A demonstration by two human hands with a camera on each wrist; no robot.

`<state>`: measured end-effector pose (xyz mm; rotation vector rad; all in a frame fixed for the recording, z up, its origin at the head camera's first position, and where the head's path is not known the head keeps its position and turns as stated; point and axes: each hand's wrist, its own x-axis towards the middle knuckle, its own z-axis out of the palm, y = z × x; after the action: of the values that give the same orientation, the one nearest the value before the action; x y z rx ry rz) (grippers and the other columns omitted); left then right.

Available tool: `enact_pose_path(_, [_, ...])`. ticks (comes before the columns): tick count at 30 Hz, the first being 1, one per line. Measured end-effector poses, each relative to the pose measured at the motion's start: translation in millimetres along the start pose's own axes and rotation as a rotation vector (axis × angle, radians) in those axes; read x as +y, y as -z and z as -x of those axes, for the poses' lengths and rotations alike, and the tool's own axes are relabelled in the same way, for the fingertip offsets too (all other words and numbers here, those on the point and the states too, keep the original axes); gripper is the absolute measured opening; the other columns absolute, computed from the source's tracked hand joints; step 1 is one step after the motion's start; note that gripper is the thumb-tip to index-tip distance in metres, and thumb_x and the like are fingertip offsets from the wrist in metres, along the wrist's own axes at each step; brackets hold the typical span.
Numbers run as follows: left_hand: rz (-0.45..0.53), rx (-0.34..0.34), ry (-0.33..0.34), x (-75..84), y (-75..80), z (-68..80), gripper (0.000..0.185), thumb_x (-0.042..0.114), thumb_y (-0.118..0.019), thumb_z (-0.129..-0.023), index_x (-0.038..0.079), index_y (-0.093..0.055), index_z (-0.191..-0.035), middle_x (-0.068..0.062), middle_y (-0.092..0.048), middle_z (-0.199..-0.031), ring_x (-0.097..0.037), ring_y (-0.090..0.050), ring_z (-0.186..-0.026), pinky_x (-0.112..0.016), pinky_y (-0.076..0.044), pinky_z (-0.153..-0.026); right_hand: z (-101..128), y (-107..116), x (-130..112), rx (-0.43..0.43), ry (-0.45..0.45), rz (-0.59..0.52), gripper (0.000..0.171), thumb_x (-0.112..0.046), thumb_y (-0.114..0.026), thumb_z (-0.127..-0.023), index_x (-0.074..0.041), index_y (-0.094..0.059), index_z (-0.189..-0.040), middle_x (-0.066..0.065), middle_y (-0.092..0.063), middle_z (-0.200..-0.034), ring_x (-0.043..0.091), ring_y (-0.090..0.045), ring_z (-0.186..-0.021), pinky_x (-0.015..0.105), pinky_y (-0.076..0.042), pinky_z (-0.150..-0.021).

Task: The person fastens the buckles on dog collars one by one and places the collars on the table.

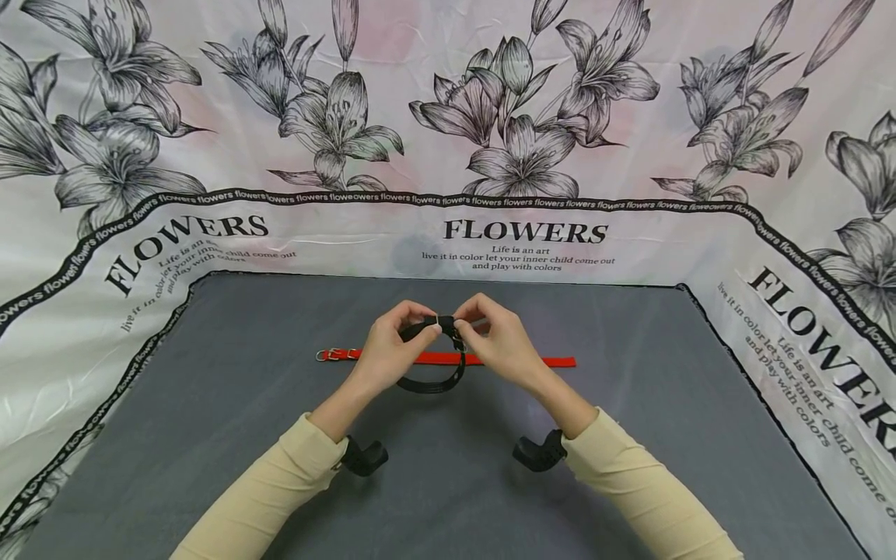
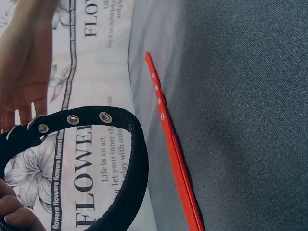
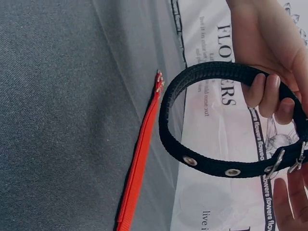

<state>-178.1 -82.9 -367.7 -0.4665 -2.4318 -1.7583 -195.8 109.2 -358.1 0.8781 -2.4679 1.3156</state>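
A black dog collar (image 1: 432, 386) with metal eyelets is bent into a loop and held up over the table, its strap running through the buckle (image 3: 275, 163). My left hand (image 1: 387, 346) grips the band on the left side, its fingers curled round it in the right wrist view. On the other side my right hand (image 1: 500, 338) pinches the collar by the buckle, thumb and forefinger together. Beneath the loop a red dog collar (image 1: 521, 361) lies flat and stretched out, partly hidden behind the left hand in the head view; its eyelets show in the left wrist view.
A grey cloth (image 1: 448, 482) covers the table. White fabric with printed flowers and lettering (image 1: 525, 232) stands up behind it and along both sides. Black wrist devices (image 1: 364, 457) sit at both sleeve cuffs, low over the table.
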Motion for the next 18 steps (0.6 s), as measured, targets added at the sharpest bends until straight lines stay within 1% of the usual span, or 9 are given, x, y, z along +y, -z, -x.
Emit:
enact_pose_path(3, [0.003, 0.004, 0.010, 0.9, -0.7, -0.1, 0.016, 0.024, -0.064, -0.088, 0.019, -0.061, -0.103, -0.004, -0.056, -0.079, -0.020, -0.047, -0.058, -0.028, -0.040, -0.053, 0, 0, 1, 0.005, 0.001, -0.011, 0.005, -0.011, -0.060, -0.089, -0.011, -0.058, -0.094, 0.002, -0.062, -0.088, 0.013, -0.063, -0.082, 0.029, -0.053, -0.073])
enact_pose_path(7, [0.005, -0.006, 0.018, 0.4, -1.5, 0.4, 0.015, 0.027, -0.064, -0.087, 0.022, -0.061, -0.101, -0.005, -0.052, -0.072, -0.021, -0.045, -0.056, -0.028, -0.039, -0.053, 0, -2, 1, 0.010, 0.056, 0.012, 0.005, -0.010, -0.063, -0.087, -0.011, -0.059, -0.090, 0.000, -0.061, -0.086, 0.011, -0.061, -0.080, 0.027, -0.053, -0.071])
enact_pose_path(9, [0.015, -0.010, 0.015, 0.2, -1.1, 0.6, 0.015, 0.027, -0.064, -0.087, 0.022, -0.062, -0.101, -0.005, -0.051, -0.071, -0.021, -0.045, -0.058, -0.028, -0.039, -0.054, 1, -2, 1, 0.015, 0.075, 0.025, 0.006, -0.009, -0.063, -0.087, -0.011, -0.059, -0.091, 0.000, -0.061, -0.087, 0.010, -0.061, -0.080, 0.025, -0.052, -0.070])
enact_pose_path(11, [0.026, -0.004, 0.008, -0.5, 0.3, 0.6, 0.016, 0.027, -0.064, -0.088, 0.021, -0.062, -0.102, -0.006, -0.051, -0.072, -0.022, -0.045, -0.060, -0.030, -0.040, -0.056, 3, -3, 1, 0.013, 0.072, 0.017, 0.008, -0.009, -0.063, -0.087, -0.011, -0.060, -0.095, 0.000, -0.060, -0.091, 0.011, -0.061, -0.083, 0.026, -0.053, -0.070])
enact_pose_path(13, [0.048, 0.009, 0.007, -0.8, 2.3, 0.6, 0.017, 0.026, -0.063, -0.088, 0.018, -0.062, -0.103, -0.006, -0.051, -0.076, -0.022, -0.047, -0.065, -0.031, -0.041, -0.060, 5, -4, 2, 0.000, 0.054, -0.012, 0.014, -0.009, -0.062, -0.088, -0.012, -0.059, -0.102, 0.001, -0.060, -0.098, 0.013, -0.060, -0.087, 0.028, -0.053, -0.071])
enact_pose_path(16, [0.080, 0.042, 0.009, -1.7, 6.5, 0.6, 0.019, 0.024, -0.063, -0.088, 0.014, -0.062, -0.104, -0.005, -0.051, -0.083, -0.022, -0.047, -0.075, -0.033, -0.041, -0.069, 8, -7, 4, -0.043, 0.009, -0.054, 0.027, -0.011, -0.060, -0.089, -0.013, -0.055, -0.115, 0.004, -0.059, -0.108, 0.015, -0.060, -0.093, 0.030, -0.053, -0.072])
enact_pose_path(18, [0.101, 0.060, 0.015, -2.2, 9.5, 0.6, 0.020, 0.023, -0.062, -0.089, 0.011, -0.062, -0.105, -0.005, -0.050, -0.086, -0.021, -0.046, -0.082, -0.034, -0.040, -0.075, 10, -10, 5, -0.079, -0.026, -0.067, 0.035, -0.011, -0.061, -0.089, -0.014, -0.051, -0.122, 0.006, -0.058, -0.112, 0.017, -0.061, -0.093, 0.030, -0.053, -0.072])
